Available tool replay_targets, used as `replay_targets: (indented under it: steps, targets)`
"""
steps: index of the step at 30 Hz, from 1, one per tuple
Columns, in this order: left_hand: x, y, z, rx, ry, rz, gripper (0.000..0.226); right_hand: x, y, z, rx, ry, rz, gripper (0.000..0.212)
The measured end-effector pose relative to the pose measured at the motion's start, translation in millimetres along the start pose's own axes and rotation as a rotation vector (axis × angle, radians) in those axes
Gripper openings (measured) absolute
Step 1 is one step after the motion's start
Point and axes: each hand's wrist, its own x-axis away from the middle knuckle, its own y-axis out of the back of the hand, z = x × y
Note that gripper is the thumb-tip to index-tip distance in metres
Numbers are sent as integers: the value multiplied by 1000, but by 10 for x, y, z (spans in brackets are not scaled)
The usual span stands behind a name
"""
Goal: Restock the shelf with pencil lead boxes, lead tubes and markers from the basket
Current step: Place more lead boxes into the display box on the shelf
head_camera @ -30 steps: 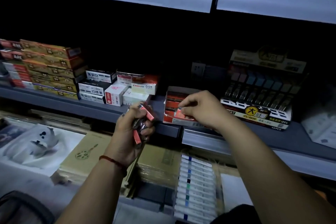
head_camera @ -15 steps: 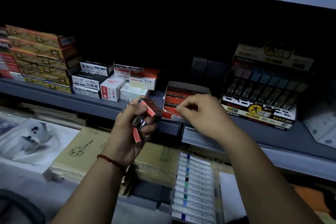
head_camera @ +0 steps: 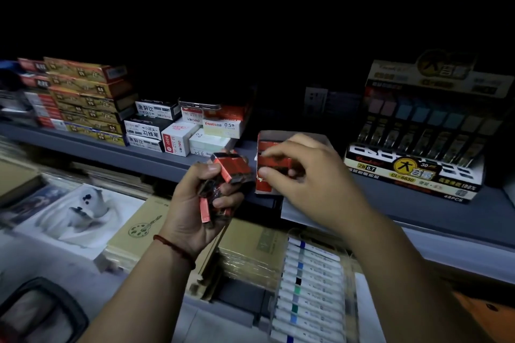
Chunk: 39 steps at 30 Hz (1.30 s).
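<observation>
Right hand (head_camera: 312, 178) fingertips (head_camera: 267, 152) pinch what looks like a small flat red lead box (head_camera: 277, 161), right at the open red cardboard display carton (head_camera: 263, 188) on the grey shelf (head_camera: 156, 157) front edge. Left hand (head_camera: 195, 209) clenches a bunch of red lead boxes (head_camera: 232, 166) just left of the carton. Step: filling the carton. Next, probably: seat the box flat, let go, pick another from the bunch.
</observation>
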Motion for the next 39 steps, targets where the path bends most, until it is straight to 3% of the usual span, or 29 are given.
replay_targets:
  steps: [4,7,11,17,21,26,30,35,39]
  targets:
    - [-54,6,-14,-59,35,16,52,-82,-79,175,-189,122,120,51]
    - [-76,31,-18,-107,38,-28,52,-119,-81,188,-241,104,205,61]
    - [-105,47,10,-101,25,-40,51,-144,-96,160,-349,71,223,52]
    - [-110,19,17,-25,-2,56,30,-168,-254,188,-391,133,74,48]
    - [-94,79,2,129,5,32,40,-201,-313,213,-461,138,21,45]
    - [-98,41,-29,28,-34,-27,44,-211,-280,195,-570,91,33,46]
    - [-80,19,-35,-22,-60,-51,17,-218,-90,108,-450,-12,-4,48]
    - [-88,-26,-19,-102,-45,-39,22,-128,352,-145,-164,-209,88,47]
    - [-111,-80,8,-181,-48,-104,6,-105,384,-225,45,-289,148,47]
